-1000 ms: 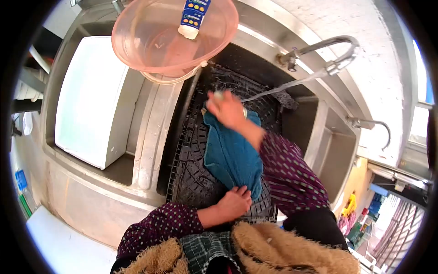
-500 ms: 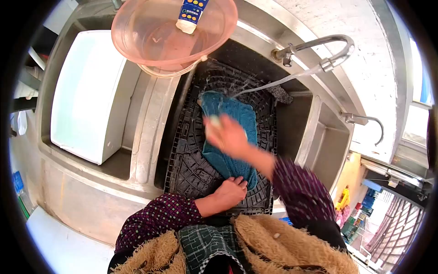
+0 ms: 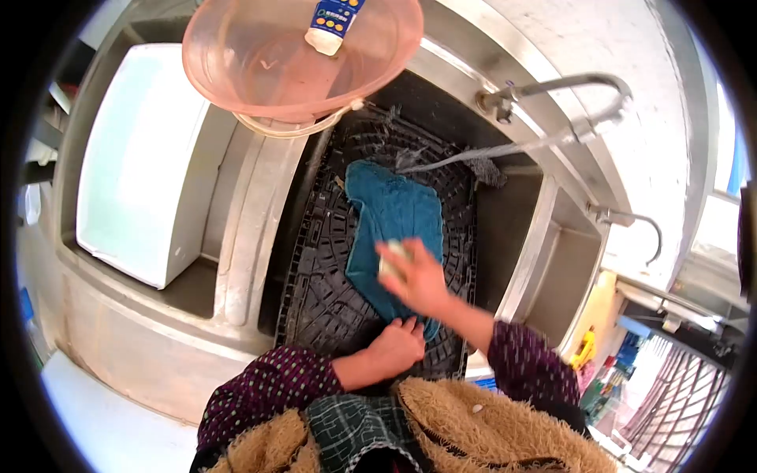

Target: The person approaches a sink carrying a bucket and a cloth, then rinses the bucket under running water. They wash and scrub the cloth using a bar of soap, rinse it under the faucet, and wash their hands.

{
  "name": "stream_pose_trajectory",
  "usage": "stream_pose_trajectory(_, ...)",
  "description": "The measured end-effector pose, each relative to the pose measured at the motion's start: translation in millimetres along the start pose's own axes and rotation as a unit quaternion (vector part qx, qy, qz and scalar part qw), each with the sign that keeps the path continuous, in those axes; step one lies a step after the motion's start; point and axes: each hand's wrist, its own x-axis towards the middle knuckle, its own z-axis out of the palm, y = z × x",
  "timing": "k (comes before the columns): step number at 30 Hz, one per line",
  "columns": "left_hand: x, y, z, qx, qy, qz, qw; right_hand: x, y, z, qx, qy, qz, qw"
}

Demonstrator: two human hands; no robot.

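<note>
A wet teal cloth [image 3: 398, 205] lies spread over a black ribbed plastic crate base [image 3: 319, 268] in the sink. My left hand [image 3: 397, 347] grips the cloth's near edge with curled fingers. Over the lower middle of the cloth is my right hand [image 3: 418, 277], slightly blurred. Its fingers are closed around a small pale block [image 3: 394, 258] that looks like a bar of soap or a brush; I cannot tell which. Water runs from the curved tap [image 3: 568, 83] and lands near the cloth's far edge.
A pink translucent bucket [image 3: 260, 71] holding a blue-and-white packet [image 3: 330, 27] stands at the back left. A white foam box [image 3: 134, 158] fills the left basin. A grey scourer [image 3: 485, 171] lies behind the crate base. A second tap [image 3: 631, 217] is at the right.
My right hand has moved with the pale block from the cloth's upper part toward its near end. My left hand stays at the near edge, and the view has shifted slightly.
</note>
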Motion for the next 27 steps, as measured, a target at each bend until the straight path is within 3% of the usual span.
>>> stream_pose_trajectory(1,2,3,2,0.028,0.01,-0.012,0.999,16,14,6,-0.003,-0.008,-0.008,1.0)
stream_pose_trajectory(3,-2,3,17,0.069,0.021,-0.025,0.997,53,34,38,-0.144,0.093,0.028,0.985)
stream_pose_trajectory(5,1,-4,18,0.053,0.019,-0.034,0.998,116,68,59,-0.157,0.142,0.086,0.974)
stream_pose_trajectory(8,4,-6,3,0.037,-0.009,-0.036,0.999,116,80,47,-0.062,0.07,0.102,0.99)
stream_pose_trajectory(10,10,-19,-11,-0.027,0.07,-0.072,0.995,104,76,26,0.033,0.023,0.163,0.986)
stream_pose_trajectory(12,16,-28,-44,-0.043,0.122,-0.132,0.983,102,84,11,0.03,-0.006,0.179,0.983)
stream_pose_trajectory(14,23,-38,-87,-0.11,0.236,-0.153,0.953,108,99,-20,0.211,0.196,0.176,0.941)
stream_pose_trajectory(18,28,-61,-145,-0.065,0.304,-0.131,0.941,74,87,-130,0.409,0.37,0.281,0.785)
stream_pose_trajectory(20,33,-83,-169,0.055,0.31,-0.112,0.943,33,72,-164,0.525,0.387,0.248,0.716)
stream_pose_trajectory(23,45,-129,-184,0.241,0.303,-0.175,0.905,-11,45,-177,0.534,0.38,0.218,0.723)
stream_pose_trajectory(26,59,-145,-158,0.254,0.308,-0.25,0.882,-30,23,-137,0.551,0.328,0.251,0.726)
stream_pose_trajectory(27,69,-129,-148,0.179,0.286,-0.251,0.907,-32,17,-113,0.559,0.295,0.283,0.722)
